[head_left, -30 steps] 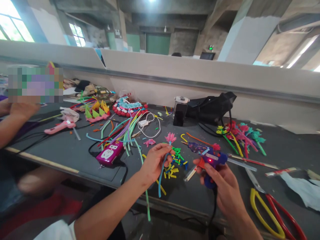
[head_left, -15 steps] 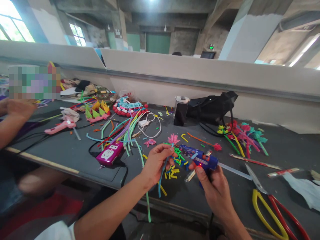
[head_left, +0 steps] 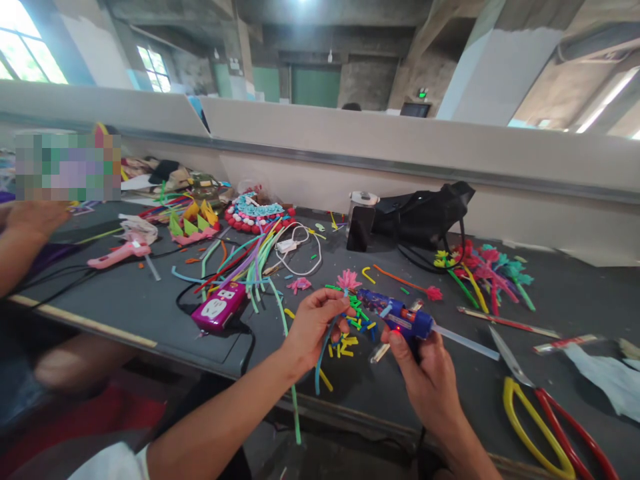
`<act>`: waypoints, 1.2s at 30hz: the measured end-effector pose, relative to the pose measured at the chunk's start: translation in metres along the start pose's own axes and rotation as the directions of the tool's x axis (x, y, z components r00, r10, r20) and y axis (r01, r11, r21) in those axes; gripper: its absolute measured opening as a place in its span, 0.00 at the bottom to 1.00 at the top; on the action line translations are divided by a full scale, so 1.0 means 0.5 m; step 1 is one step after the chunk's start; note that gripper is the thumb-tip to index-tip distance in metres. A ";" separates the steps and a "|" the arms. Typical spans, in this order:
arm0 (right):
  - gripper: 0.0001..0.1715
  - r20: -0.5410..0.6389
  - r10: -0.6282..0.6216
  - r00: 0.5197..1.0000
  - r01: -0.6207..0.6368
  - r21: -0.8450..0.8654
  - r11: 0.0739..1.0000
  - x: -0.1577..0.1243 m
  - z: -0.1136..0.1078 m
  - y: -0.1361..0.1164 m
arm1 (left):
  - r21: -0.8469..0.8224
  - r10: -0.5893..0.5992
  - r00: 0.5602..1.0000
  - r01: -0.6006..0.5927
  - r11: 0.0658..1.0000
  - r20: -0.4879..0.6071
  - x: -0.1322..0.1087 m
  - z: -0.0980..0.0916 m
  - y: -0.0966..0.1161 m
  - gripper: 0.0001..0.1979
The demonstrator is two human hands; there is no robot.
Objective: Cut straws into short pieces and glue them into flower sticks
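Observation:
Pinched in my left hand (head_left: pixel 317 327) is a blue stem (head_left: pixel 320 363) topped by a pink flower (head_left: pixel 349 280). My right hand (head_left: pixel 425 363) wraps round a dark blue glue gun (head_left: pixel 410 321), its nozzle pointing left, close to the flower. A clear glue stick (head_left: pixel 467 342) sticks out of the gun's rear, and a small red light glows on its side. Beneath and between the hands lie short green, blue and yellow pieces (head_left: pixel 345 345). A second pink flower piece (head_left: pixel 300 285) rests behind my left hand.
Large scissors (head_left: pixel 515 360) lie at the right. Behind are finished flowers (head_left: pixel 500 267), a black bag (head_left: pixel 425 213) and a phone (head_left: pixel 361 228). A purple box (head_left: pixel 220 308), fuzzy strips (head_left: pixel 257 267) and a pink glue gun (head_left: pixel 117 255) lie left, near another person's arm (head_left: pixel 25 243).
Both hands hold nearly the same pose. The glue stick's rear end has shifted slightly left, closer to the gun.

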State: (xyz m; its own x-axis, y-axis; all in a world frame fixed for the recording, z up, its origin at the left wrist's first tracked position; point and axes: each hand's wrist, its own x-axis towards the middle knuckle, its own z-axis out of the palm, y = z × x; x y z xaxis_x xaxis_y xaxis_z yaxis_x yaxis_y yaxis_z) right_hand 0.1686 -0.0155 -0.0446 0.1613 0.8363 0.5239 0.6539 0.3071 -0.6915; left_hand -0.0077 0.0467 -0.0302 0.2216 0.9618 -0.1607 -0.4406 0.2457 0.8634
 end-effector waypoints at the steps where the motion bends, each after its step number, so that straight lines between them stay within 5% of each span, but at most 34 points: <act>1: 0.20 0.003 0.000 1.000 0.000 0.000 1.000 -0.001 0.000 0.001 | 0.002 -0.002 1.000 0.002 1.000 0.001 0.000 0.000 0.000 0.15; 26: 0.22 0.029 0.064 0.998 -0.063 -0.022 0.998 -0.004 -0.003 0.013 | 0.014 -0.011 1.000 0.011 1.000 0.011 -0.003 0.000 0.001 0.12; 33: 0.21 0.058 0.140 0.988 -0.142 0.024 0.990 0.002 -0.011 0.009 | -0.012 0.001 1.000 0.000 1.000 0.019 0.000 -0.001 0.005 0.11; 36: 0.21 0.098 0.271 0.958 -0.284 0.156 0.946 0.014 -0.024 0.012 | -0.021 0.032 0.999 -0.031 0.999 0.033 0.002 -0.005 0.005 0.10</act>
State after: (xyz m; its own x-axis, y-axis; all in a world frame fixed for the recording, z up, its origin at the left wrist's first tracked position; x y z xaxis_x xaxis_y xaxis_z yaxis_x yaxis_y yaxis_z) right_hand 0.1824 -0.0132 -0.0392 0.2594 0.9286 0.2655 0.4573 0.1240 -0.8806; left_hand -0.0109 0.0489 -0.0293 0.2363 0.9646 -0.1173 -0.4656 0.2184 0.8576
